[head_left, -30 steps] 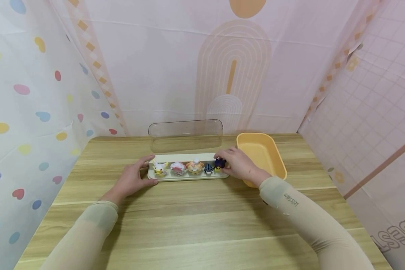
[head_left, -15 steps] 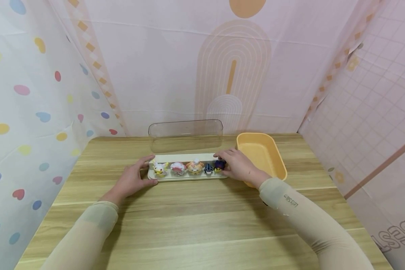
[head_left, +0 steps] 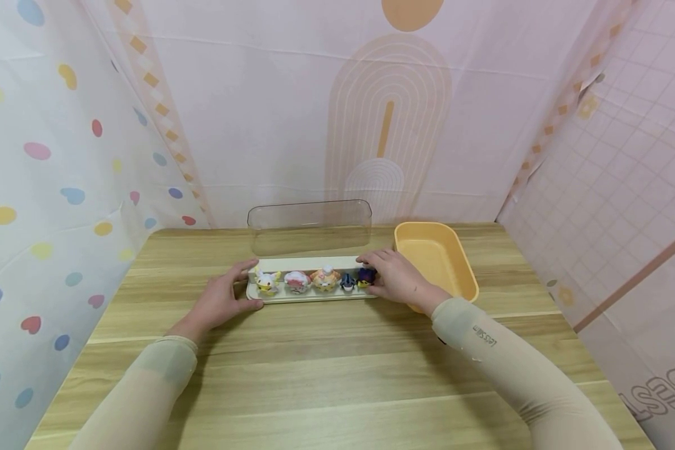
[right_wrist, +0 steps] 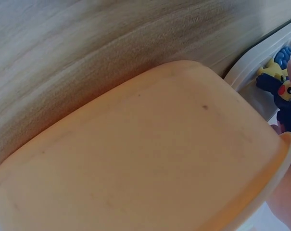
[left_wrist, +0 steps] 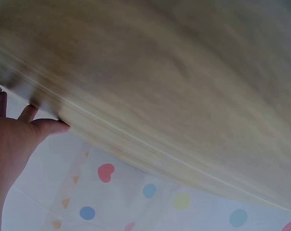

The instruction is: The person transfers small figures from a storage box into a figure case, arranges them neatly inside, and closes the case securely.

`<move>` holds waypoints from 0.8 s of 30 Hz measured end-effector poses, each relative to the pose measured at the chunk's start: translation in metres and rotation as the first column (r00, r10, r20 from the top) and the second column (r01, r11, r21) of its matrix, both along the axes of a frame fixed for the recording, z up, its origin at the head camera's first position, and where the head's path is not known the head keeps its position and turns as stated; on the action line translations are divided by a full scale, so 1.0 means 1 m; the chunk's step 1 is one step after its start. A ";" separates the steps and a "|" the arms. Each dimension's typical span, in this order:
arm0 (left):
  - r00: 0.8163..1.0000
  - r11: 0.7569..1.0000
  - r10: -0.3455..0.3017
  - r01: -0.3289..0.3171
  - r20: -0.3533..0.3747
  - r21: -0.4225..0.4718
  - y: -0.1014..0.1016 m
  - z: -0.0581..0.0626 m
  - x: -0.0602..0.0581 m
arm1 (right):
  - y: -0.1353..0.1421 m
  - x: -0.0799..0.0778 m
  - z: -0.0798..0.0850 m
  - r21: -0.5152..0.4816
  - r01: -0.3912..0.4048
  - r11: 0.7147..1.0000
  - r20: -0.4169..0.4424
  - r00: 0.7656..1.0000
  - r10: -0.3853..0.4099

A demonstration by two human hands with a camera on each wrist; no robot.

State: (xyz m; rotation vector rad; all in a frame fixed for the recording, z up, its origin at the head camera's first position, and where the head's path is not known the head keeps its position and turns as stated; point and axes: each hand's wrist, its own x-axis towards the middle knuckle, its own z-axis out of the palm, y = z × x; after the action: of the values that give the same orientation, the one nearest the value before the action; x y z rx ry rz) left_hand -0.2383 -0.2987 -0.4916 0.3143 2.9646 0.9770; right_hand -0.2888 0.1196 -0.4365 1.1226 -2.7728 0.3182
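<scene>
A long white case base lies on the table with a row of several small toy figurines in it. My left hand holds its left end between thumb and fingers, the thumb at the front corner. At that end sits a white-and-yellow figurine. My right hand pinches a dark blue-and-yellow figurine at the right end; in the right wrist view this dark figurine is partly cut off by the frame edge. Beside it stands a small dark blue figurine. My right fingers partly hide the case's right end.
A clear, dark-rimmed lid stands behind the case near the back wall. Close under the right wrist is an orange bin. Printed cloth surrounds the wooden table at the back and sides.
The right fingers shift very slightly on the dark figurine at the right end. The left hand, case base and other figurines stay in place.
</scene>
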 end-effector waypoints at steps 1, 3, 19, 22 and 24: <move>1.000 1.000 0.000 0.000 0.000 0.001 0.000 0.000 0.000 | 0.000 0.000 0.000 0.000 0.002 1.000 0.003 1.000 -0.002; 1.000 1.000 -0.001 0.001 -0.001 0.004 0.000 0.000 0.000 | 0.001 0.000 0.000 -0.002 0.006 1.000 0.008 1.000 -0.006; 1.000 1.000 -0.008 0.008 -0.008 0.016 -0.001 -0.001 0.000 | 0.004 0.001 0.002 -0.028 -0.001 1.000 0.011 1.000 0.001; 1.000 1.000 -0.011 0.011 -0.012 0.022 -0.001 -0.002 0.000 | 0.004 0.001 0.002 -0.024 0.010 1.000 0.030 1.000 -0.009; 1.000 1.000 -0.011 0.011 -0.010 0.025 -0.001 -0.001 0.000 | 0.004 0.000 0.002 -0.022 0.014 1.000 0.042 0.999 -0.014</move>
State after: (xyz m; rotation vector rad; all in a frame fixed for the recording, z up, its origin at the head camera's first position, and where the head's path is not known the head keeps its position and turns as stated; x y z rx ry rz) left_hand -0.2388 -0.2998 -0.4930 0.3364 2.9580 1.0151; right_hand -0.2883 0.1240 -0.4344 1.1034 -2.8046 0.3738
